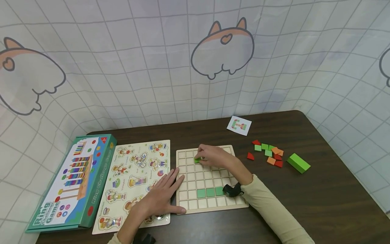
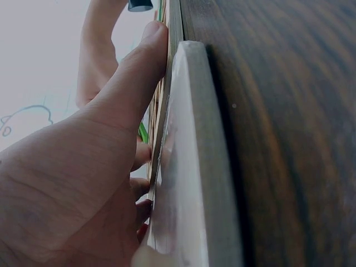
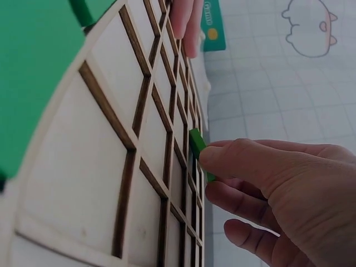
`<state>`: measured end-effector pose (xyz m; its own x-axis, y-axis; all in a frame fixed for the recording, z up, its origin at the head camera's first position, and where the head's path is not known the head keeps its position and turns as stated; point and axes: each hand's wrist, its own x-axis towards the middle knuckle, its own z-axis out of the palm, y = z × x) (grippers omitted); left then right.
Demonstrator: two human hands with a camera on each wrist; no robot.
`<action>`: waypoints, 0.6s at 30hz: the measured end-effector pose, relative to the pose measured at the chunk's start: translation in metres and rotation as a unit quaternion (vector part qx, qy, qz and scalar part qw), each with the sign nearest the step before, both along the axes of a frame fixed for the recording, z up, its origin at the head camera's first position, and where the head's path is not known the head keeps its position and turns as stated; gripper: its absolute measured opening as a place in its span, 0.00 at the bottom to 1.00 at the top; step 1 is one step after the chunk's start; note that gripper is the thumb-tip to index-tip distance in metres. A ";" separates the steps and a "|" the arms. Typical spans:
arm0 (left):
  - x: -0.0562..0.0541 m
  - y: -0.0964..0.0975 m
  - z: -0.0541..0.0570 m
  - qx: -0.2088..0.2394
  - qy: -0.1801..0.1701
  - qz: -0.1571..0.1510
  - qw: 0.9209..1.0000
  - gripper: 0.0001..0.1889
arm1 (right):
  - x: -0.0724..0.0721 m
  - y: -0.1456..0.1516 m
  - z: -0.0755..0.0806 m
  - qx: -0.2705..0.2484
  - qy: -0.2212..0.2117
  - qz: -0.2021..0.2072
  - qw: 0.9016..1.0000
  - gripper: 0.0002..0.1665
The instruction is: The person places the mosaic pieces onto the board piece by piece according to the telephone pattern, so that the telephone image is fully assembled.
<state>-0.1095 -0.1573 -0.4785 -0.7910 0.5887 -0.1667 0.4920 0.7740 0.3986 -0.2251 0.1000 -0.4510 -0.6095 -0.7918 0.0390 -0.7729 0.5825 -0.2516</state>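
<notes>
My right hand [image 1: 216,157] pinches a green square tile [image 3: 196,142] between thumb and fingers, over the upper left part of a wooden grid board [image 1: 183,195]. In the right wrist view the tile stands tilted at the grid's dividers. Three green tiles [image 1: 210,192] lie side by side in a lower row of the board. My left hand [image 1: 160,196] is spread along the board's left edge, thumb and fingertips touching its rim. The palm side lies over a picture puzzle board [image 1: 122,181]; the left wrist view shows the thumb [image 2: 147,55] against the grid board's edge.
Several loose red, green and orange pieces [image 1: 268,153] lie right of the grid board, with a green block [image 1: 298,163] beyond them. A pattern card [image 1: 239,125] lies near the table's back edge. A boxed ring game [image 1: 71,179] fills the left side.
</notes>
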 end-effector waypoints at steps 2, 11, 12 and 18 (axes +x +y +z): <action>0.000 0.000 0.000 0.001 -0.004 0.001 1.000 0.56 | 0.000 0.000 -0.001 -0.001 0.003 0.002 1.000 0.11; 0.000 0.000 0.000 0.002 -0.006 0.003 1.000 0.56 | 0.000 0.000 -0.004 0.002 0.002 0.005 1.000 0.11; 0.000 0.000 0.000 0.002 -0.005 0.002 1.000 0.56 | 0.000 0.000 -0.004 0.002 0.002 0.005 1.000 0.11; 0.000 0.000 0.000 0.002 -0.005 0.001 1.000 0.56 | 0.001 -0.001 -0.004 0.005 0.003 0.003 1.000 0.11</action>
<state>-0.1096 -0.1573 -0.4782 -0.7907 0.5875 -0.1720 0.4861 0.7734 0.4069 -0.2244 0.0991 -0.4554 -0.6042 -0.7960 0.0347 -0.7780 0.5800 -0.2413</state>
